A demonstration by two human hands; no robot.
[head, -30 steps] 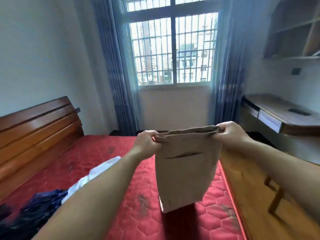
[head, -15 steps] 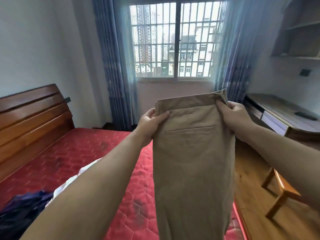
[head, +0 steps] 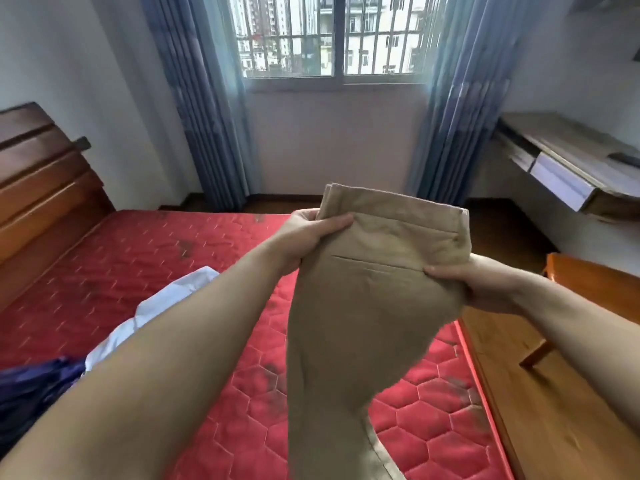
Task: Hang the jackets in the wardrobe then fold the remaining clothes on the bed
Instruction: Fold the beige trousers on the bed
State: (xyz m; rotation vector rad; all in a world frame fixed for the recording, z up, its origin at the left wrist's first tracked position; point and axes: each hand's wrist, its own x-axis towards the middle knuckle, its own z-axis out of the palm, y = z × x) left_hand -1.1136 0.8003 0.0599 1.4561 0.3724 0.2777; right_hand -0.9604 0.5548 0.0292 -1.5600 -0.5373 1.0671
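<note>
Khaki trousers hang lengthwise, waistband uppermost, tilted; left hand and right hand grip the waist above red mattress, window beyond.

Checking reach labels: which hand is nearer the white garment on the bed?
Left. The left hand grips the khaki trousers at the waistband, just right of the white garment; the right hand holds their far edge, farther away.
</note>
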